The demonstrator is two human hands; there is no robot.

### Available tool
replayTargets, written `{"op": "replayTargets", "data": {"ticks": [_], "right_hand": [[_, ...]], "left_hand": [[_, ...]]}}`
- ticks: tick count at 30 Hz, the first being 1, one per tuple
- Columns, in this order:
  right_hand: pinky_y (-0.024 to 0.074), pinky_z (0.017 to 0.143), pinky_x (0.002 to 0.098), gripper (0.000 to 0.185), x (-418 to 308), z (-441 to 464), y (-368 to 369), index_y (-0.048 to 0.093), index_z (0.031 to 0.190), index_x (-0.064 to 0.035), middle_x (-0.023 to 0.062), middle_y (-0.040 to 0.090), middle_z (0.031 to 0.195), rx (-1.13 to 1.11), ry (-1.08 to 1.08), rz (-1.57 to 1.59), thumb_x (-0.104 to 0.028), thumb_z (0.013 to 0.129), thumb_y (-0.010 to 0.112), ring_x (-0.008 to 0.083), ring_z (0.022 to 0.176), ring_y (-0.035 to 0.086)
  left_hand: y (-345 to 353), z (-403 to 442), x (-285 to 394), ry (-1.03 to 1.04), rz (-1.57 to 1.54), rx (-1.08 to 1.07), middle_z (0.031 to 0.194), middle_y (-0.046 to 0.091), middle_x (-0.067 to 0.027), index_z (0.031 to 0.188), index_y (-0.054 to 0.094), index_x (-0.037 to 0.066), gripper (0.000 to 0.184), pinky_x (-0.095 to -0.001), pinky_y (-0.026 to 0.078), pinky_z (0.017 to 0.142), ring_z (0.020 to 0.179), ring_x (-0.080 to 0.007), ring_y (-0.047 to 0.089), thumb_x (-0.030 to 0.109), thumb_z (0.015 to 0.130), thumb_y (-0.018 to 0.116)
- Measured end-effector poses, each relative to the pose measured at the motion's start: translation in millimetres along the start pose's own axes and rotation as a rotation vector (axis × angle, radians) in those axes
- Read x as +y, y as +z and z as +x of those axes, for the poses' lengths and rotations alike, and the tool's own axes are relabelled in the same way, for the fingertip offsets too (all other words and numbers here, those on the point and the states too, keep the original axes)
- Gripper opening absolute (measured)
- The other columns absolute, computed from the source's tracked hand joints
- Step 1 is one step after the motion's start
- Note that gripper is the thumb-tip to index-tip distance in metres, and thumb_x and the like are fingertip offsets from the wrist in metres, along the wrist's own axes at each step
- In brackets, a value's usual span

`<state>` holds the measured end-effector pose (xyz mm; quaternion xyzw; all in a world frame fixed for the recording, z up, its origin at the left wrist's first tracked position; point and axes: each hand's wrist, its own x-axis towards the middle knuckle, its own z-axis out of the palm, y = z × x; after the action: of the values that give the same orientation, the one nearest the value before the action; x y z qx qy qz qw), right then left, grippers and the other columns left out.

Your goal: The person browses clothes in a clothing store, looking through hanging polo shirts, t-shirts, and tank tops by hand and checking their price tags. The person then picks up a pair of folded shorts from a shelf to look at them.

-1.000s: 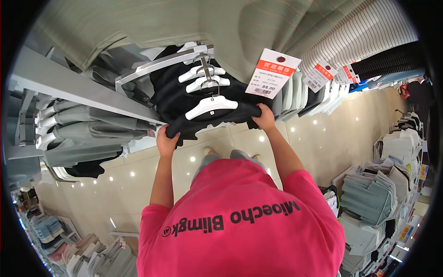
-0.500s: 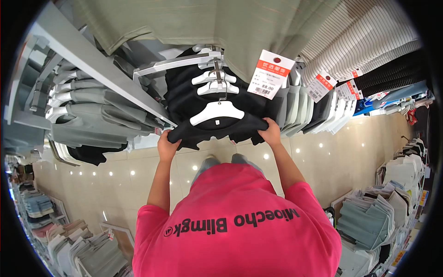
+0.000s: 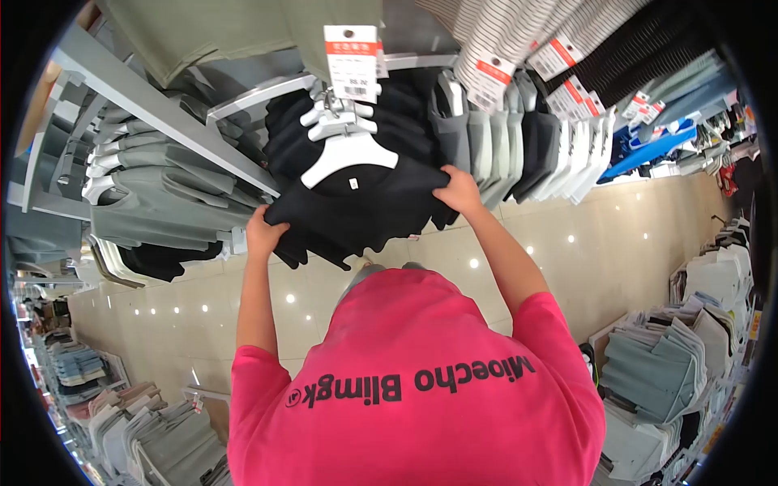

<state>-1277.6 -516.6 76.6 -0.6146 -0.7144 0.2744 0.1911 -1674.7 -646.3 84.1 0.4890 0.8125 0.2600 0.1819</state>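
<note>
A black T-shirt (image 3: 369, 202) hangs on a white hanger (image 3: 350, 155) at the front of a rail. My left hand (image 3: 263, 232) pinches its shoulder or sleeve edge on the left. On the opposite side, my right hand (image 3: 459, 190) grips the other edge, so the shirt is spread between both hands. A small white label shows inside its neckline. Behind it, more white hangers with black garments (image 3: 292, 121) line the rail. A price tag (image 3: 351, 63) with a red band dangles above, in front of an olive garment (image 3: 235, 32).
Grey shirts (image 3: 158, 206) hang to the left beside a slanted metal beam (image 3: 162, 113). Grey, black and white garments (image 3: 519, 146) hang at the right. Folded clothes (image 3: 648, 364) lie on a display lower right, with more stacks (image 3: 162, 437) lower left. Glossy floor tiles (image 3: 567, 251) run between.
The black T-shirt now faces me more fully, its front spread wider between my hands. The rail, hangers and upper price tag appear shifted left in view. Both hands keep their grip.
</note>
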Motion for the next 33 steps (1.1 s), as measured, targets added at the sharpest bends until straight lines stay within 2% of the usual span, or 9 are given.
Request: {"op": "replayTargets", "data": {"ticks": [4, 14, 19, 21, 23, 25, 26, 27, 33], "right_hand": [[0.0482, 0.080, 0.0398, 0.050, 1.4, -4.8, -17.7, 0.061, 0.106, -0.0043, 0.0193, 0.064, 0.092, -0.100, 0.052, -0.050, -0.021, 0.059, 0.064, 0.0341, 0.089, 0.061], [0.0486, 0.075, 0.0391, 0.045, 31.4, -67.9, -49.1, 0.062, 0.098, -0.0042, 0.0197, 0.063, 0.089, -0.052, -0.069, 0.000, -0.022, 0.057, 0.066, 0.0353, 0.084, 0.061], [0.0496, 0.073, 0.0368, 0.046, 60.7, -138.5, -46.5, 0.061, 0.098, -0.0030, 0.0180, 0.064, 0.085, -0.044, -0.101, 0.121, -0.018, 0.056, 0.071, 0.0320, 0.078, 0.063], [0.0492, 0.073, 0.0364, 0.044, 39.7, -156.7, -70.9, 0.061, 0.098, -0.0032, 0.0162, 0.063, 0.086, -0.056, -0.041, 0.226, -0.015, 0.057, 0.071, 0.0308, 0.079, 0.063], [0.0489, 0.073, 0.0355, 0.042, 29.4, -156.1, -87.5, 0.060, 0.097, -0.0035, 0.0150, 0.063, 0.087, 0.061, -0.184, 0.195, -0.013, 0.058, 0.071, 0.0291, 0.081, 0.063], [0.0486, 0.074, 0.0336, 0.041, -10.9, -152.4, -122.8, 0.061, 0.097, -0.0025, 0.0146, 0.064, 0.086, 0.099, -0.211, 0.132, -0.012, 0.058, 0.071, 0.0282, 0.081, 0.063], [0.0486, 0.074, 0.0330, 0.041, -24.7, -147.9, -135.5, 0.061, 0.097, -0.0021, 0.0146, 0.064, 0.085, 0.129, -0.248, 0.157, -0.012, 0.058, 0.072, 0.0278, 0.080, 0.063], [0.0487, 0.073, 0.0324, 0.041, -37.7, -143.9, -146.6, 0.061, 0.097, -0.0017, 0.0145, 0.064, 0.084, 0.158, -0.285, 0.183, -0.013, 0.058, 0.072, 0.0274, 0.080, 0.064], [0.0486, 0.073, 0.0300, 0.044, -118.5, -140.6, -194.5, 0.061, 0.099, -0.0005, 0.0133, 0.065, 0.084, 0.296, -0.417, 0.267, -0.013, 0.059, 0.073, 0.0217, 0.077, 0.064]], "left_hand": [[-10.7, -8.2, 23.3, -0.039, -0.024, -0.048, 0.095, 0.063, -0.0207, 0.108, 0.056, -0.005, 0.063, -0.0351, 0.047, 0.080, 0.089, -0.0310, 0.062, 0.018, 0.052, 0.075], [-22.3, -101.6, 56.0, 0.031, -0.019, -0.023, 0.083, 0.064, -0.0191, 0.097, 0.058, -0.005, 0.050, -0.0343, 0.047, 0.070, 0.077, -0.0296, 0.063, 0.020, 0.057, 0.074], [-4.8, -179.6, 43.2, 0.024, -0.171, 0.095, 0.085, 0.064, -0.0147, 0.098, 0.059, 0.001, 0.046, -0.0334, 0.048, 0.074, 0.080, -0.0261, 0.063, 0.005, 0.055, 0.075], [-18.5, -197.5, 54.6, 0.013, -0.199, 0.091, 0.084, 0.063, -0.0121, 0.098, 0.059, 0.001, 0.045, -0.0326, 0.048, 0.074, 0.080, -0.0237, 0.062, 0.003, 0.056, 0.074], [-37.7, -201.7, 67.2, 0.022, -0.264, 0.134, 0.085, 0.063, -0.0107, 0.098, 0.059, 0.002, 0.044, -0.0317, 0.048, 0.075, 0.080, -0.0213, 0.062, 0.002, 0.057, 0.074], [-60.5, -196.2, 81.0, 0.049, -0.306, 0.194, 0.096, 0.060, -0.0079, 0.105, 0.057, 0.002, 0.051, -0.0310, 0.044, 0.083, 0.090, -0.0191, 0.058, 0.000, 0.057, 0.072], [-74.6, -188.7, 89.4, 0.186, -0.328, 0.242, 0.098, 0.060, -0.0078, 0.110, 0.054, 0.003, 0.057, -0.0319, 0.044, 0.084, 0.092, -0.0199, 0.057, -0.001, 0.056, 0.072], [-90.2, -185.5, 104.6, 0.205, -0.375, 0.329, 0.090, 0.061, -0.0079, 0.115, 0.053, 0.007, 0.062, -0.0285, 0.046, 0.078, 0.085, -0.0177, 0.059, -0.002, 0.057, 0.071], [-170.7, -155.1, 123.3, 0.316, -0.438, 0.436, 0.088, 0.061, -0.0080, 0.119, 0.053, 0.009, 0.065, -0.0268, 0.046, 0.078, 0.084, -0.0158, 0.059, -0.001, 0.058, 0.073]]}}
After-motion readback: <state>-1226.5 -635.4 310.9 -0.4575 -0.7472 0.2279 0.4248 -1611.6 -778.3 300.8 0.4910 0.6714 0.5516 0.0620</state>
